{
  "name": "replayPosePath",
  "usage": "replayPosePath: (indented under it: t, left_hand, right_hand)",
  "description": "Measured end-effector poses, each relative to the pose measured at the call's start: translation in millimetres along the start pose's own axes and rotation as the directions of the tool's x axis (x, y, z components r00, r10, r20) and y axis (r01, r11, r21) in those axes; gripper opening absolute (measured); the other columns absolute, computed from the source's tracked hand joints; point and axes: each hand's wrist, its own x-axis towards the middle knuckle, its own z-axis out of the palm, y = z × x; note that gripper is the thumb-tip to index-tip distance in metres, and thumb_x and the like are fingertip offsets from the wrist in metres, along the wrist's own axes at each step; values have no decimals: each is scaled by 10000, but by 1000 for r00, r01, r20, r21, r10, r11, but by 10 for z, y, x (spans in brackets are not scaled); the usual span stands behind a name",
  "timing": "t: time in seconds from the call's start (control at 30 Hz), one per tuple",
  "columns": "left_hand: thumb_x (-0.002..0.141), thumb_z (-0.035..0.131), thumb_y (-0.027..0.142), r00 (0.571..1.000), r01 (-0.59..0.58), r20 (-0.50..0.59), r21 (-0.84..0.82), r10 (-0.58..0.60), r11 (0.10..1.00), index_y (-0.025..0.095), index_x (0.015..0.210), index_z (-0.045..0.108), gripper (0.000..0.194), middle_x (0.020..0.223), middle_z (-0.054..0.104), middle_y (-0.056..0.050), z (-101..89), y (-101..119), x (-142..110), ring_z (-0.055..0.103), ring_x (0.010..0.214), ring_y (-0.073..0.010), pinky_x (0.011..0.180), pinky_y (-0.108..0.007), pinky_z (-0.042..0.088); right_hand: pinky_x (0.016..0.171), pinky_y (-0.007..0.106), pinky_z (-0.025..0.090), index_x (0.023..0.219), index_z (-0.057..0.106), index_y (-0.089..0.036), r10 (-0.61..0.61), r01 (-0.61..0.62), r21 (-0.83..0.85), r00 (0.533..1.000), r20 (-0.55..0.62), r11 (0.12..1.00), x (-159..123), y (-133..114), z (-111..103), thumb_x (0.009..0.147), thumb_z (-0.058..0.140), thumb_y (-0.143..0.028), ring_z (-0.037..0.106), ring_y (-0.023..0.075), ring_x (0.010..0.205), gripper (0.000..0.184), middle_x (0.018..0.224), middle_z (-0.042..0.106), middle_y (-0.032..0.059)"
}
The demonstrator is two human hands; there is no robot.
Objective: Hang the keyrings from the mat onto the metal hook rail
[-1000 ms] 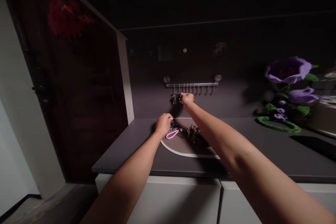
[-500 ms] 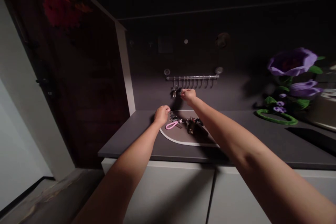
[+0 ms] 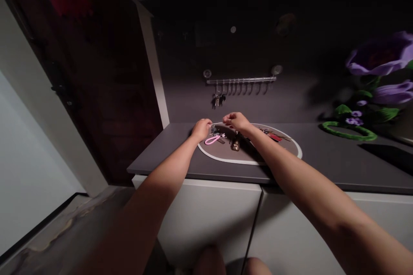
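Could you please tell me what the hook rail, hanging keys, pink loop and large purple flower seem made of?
Hook rail: probably clear, glossy plastic; it looks see-through with bright highlights.
Hanging keys: likely polished metal, from silvery glints.
Pink loop: smooth-looking, perhaps cord or rubber; texture too small to tell.
Large purple flower: probably matte fabric, given its soft-looking petals.

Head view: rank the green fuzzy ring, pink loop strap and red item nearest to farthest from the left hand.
1. Pink loop strap: just right, on the mat.
2. Red item: farther right, same mat.
3. Green fuzzy ring: far right, off the mat.
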Motion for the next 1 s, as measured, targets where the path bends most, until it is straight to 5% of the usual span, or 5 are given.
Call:
replayPosePath:
  t: [0.13,0.23,0.5,1.0]
  left_hand:
    - [795,452,141,998,60,25,28,-60,998,161,975,623,250,983,616,-82,53,-31,34,540,904,-164,823,-260,400]
    - [793,460,139,995,75,54,60,-78,995,163,1001,612,259,991,612,-87,57,-22,92,541,905,-169,824,-266,398]
    - [767,487,114,980,0,197,114,-22,994,165,1022,612,289,975,619,-88,49,19,283,549,884,-184,796,-269,399]
    - [750,524,183,986,-76,151,-8,77,997,145,777,645,130,766,638,-38,67,-109,244,545,710,-134,697,-234,406]
  right_hand:
    - [630,190,377,732,667,-147,-154,168,-435,986,67,885,-3,148,-22,687,585,-150,549,107,646,93,700,656,27]
    - [652,187,375,783,689,-170,-172,217,-558,976,133,801,22,205,-18,698,587,-149,579,127,714,134,773,683,39]
    - [656,192,378,815,703,-173,-186,252,-586,967,172,770,12,243,11,720,581,-158,601,149,754,155,823,691,61]
    - [666,207,380,831,702,-184,-196,296,-622,954,225,725,73,292,38,718,568,-152,604,165,780,178,856,692,63]
